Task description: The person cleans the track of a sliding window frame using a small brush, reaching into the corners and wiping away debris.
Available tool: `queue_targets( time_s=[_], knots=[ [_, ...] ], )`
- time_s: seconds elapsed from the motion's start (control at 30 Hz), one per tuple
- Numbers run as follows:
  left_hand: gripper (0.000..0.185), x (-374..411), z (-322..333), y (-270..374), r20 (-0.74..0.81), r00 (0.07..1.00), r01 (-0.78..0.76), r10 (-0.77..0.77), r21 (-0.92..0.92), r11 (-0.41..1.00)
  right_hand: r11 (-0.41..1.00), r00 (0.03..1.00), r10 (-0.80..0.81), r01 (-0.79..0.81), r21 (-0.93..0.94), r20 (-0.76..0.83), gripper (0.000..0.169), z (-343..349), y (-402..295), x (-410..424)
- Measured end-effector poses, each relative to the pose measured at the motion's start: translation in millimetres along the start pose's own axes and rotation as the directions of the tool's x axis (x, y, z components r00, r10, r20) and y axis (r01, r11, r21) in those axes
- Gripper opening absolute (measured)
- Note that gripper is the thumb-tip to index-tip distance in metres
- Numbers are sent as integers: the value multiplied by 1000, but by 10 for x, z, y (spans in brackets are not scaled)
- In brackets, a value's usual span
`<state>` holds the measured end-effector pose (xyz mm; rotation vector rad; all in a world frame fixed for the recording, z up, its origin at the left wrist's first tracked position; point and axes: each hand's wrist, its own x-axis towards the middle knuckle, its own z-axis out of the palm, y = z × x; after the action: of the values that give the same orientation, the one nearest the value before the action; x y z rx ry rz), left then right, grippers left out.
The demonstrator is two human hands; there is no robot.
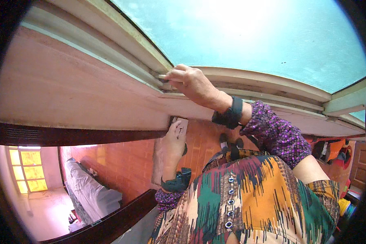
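My right hand point(191, 84) is up at the inner corner of the window frame point(262, 80). Its fingers pinch a small, thin pale object point(162, 77) whose tip points left into the corner; its exact kind is unclear. Lower down, my left hand point(174, 141) grips a flat, pale, box-like piece point(182, 127) with a dark printed mark. That piece is held in front of the wall's lower edge, under the corner. Both wrists wear dark bands, and purple sequined sleeves cover parts of the forearms.
Bright frosted window glass point(231, 36) rises above the frame. At left, a doorway with dark wood trim point(79, 136) shows a bed with a pale cover point(90, 189) and a yellow-paned window point(30, 169). Reddish tiles point(198, 143) form the floor. A wooden door point(361, 164) stands far right.
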<state>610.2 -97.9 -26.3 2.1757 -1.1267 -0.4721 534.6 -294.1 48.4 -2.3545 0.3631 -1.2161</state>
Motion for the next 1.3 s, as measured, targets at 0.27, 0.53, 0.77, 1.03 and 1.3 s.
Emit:
queue_targets(
  time_s=[0.27, 0.53, 0.77, 1.03, 1.3],
  knots=[
    [39, 171, -114, 248, 120, 991, 56, -59, 27, 998, 998, 999, -29, 30, -60, 27, 23, -425, 43, 7],
    [41, 319, -121, 282, 226, 970, 46, -90, 194, 980, 947, 848, 184, -17, -322, 496, 24, -333, 317, -137],
    [45, 413, -201, 374, 100, 994, -36, 33, 34, 999, 969, 956, -136, 183, -163, 261, 10, -233, 195, 123],
    [60, 755, -275, 628, 49, 997, -58, 52, 138, 989, 971, 887, -77, 170, -169, 454, 16, -732, 139, -144],
    [59, 1057, -92, 479, 141, 982, -148, 122, 192, 970, 917, 900, 336, -245, -316, 278, 29, -1863, -313, -974]
  ],
)
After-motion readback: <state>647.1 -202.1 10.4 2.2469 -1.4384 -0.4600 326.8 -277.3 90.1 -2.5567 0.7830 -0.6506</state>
